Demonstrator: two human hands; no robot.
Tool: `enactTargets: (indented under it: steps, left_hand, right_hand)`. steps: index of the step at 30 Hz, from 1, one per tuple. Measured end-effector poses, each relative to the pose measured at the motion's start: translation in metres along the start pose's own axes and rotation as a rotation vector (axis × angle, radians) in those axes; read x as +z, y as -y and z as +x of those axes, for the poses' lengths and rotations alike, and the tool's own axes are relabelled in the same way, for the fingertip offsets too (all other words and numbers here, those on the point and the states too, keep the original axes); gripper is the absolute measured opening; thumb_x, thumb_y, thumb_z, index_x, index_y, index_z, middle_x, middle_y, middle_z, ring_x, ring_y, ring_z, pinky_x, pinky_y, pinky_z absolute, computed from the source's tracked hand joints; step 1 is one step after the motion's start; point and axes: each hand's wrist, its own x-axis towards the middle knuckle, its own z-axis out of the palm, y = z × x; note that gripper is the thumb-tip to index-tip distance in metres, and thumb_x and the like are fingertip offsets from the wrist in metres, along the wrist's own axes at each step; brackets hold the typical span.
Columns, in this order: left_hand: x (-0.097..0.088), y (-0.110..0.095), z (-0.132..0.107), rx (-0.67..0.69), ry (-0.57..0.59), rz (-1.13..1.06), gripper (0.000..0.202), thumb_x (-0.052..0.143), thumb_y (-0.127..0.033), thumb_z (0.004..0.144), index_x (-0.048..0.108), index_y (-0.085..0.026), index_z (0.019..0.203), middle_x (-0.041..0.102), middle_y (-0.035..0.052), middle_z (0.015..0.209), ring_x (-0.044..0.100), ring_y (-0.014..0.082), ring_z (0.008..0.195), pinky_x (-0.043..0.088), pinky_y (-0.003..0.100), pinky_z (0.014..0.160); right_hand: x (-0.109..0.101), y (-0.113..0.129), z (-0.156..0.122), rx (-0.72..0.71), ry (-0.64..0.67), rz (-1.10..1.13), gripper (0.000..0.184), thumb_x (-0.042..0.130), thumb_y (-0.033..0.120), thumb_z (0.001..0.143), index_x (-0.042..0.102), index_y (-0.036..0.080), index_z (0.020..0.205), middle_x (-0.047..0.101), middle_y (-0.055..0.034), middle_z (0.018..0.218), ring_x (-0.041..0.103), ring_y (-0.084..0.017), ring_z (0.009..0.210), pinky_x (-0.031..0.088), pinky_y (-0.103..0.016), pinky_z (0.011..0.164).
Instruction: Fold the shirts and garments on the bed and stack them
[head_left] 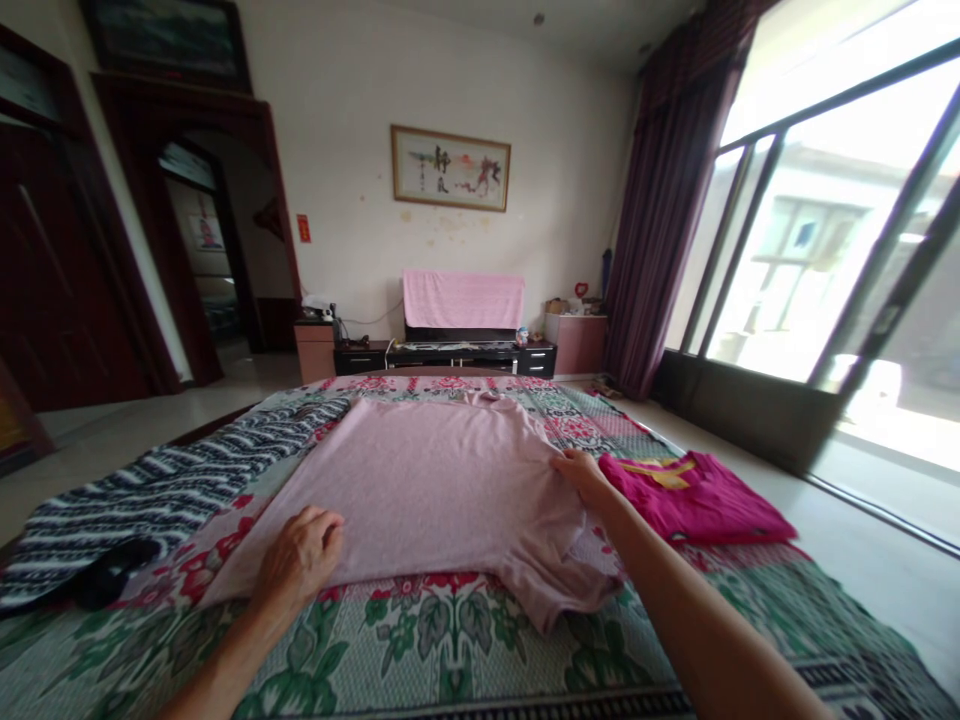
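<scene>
A pale pink T-shirt (420, 480) lies spread sideways over a flowered cover, with its near sleeve (559, 595) at the lower right. My left hand (304, 545) rests on the near left part of the shirt, its fingers curled in and closed on the fabric. At the right, my right hand (581, 470) pinches the shirt's edge near the shoulder; its fingertips are partly hidden. Just beyond that hand lies a folded magenta garment (705, 500) with yellow trim.
Black-and-white striped cloth (180, 480) lies along the left, with a black object (112, 575) at its near end. The green and red flowered cover (450, 640) lies beneath everything. Across the room stands a low cabinet (360, 360) with a pink cloth (463, 298) above it.
</scene>
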Motion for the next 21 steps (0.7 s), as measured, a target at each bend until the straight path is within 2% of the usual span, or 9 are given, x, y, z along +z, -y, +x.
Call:
enactTargets:
  steps: [6,11,15,18,21]
  left_hand:
    - [0.000,0.001,0.001,0.009,-0.003,0.004,0.025,0.040,-0.024,0.083,0.065,-0.021,0.081,0.065,0.0031,0.090,0.059,0.0162,0.084,0.042,0.026,0.079]
    - [0.003,0.005,0.001,0.016,-0.015,0.027,0.025,0.041,-0.027,0.083,0.066,-0.022,0.083,0.065,0.0027,0.091,0.060,0.0166,0.085,0.043,0.026,0.078]
    - [0.005,0.007,0.001,0.028,-0.020,0.028,0.026,0.041,-0.027,0.082,0.066,-0.022,0.083,0.066,0.0030,0.090,0.060,0.0164,0.084,0.043,0.025,0.079]
    - [0.005,0.007,0.001,0.029,-0.021,0.031,0.026,0.041,-0.027,0.083,0.066,-0.021,0.083,0.066,0.0032,0.090,0.060,0.0164,0.084,0.043,0.026,0.079]
    - [0.005,0.007,0.001,0.031,-0.025,0.033,0.026,0.041,-0.027,0.083,0.066,-0.022,0.084,0.066,0.0028,0.090,0.060,0.0163,0.084,0.043,0.025,0.078]
  right_hand:
    - [0.006,-0.009,-0.005,0.034,-0.180,0.007,0.034,0.053,0.029,0.071,0.067,0.014,0.098,0.068,-0.0048,0.079,0.062,-0.019,0.074,0.042,-0.021,0.058]
    - [0.004,-0.004,-0.009,-0.063,-0.343,-0.157,0.032,0.049,0.033,0.076,0.069,0.018,0.096,0.069,-0.0064,0.086,0.062,-0.020,0.083,0.042,-0.023,0.069]
    - [0.002,-0.005,-0.008,-0.039,-0.310,-0.243,0.040,0.032,0.030,0.087,0.071,0.017,0.089,0.069,-0.0083,0.084,0.063,-0.020,0.080,0.042,-0.024,0.068]
    - [0.001,-0.011,-0.006,-0.020,-0.291,-0.270,0.035,0.038,0.022,0.084,0.069,0.016,0.101,0.069,-0.0101,0.094,0.062,-0.021,0.089,0.042,-0.024,0.074]
    - [0.001,-0.014,-0.008,-0.010,-0.281,-0.301,0.039,0.042,0.014,0.081,0.063,0.013,0.113,0.064,-0.0139,0.104,0.060,-0.022,0.096,0.042,-0.025,0.078]
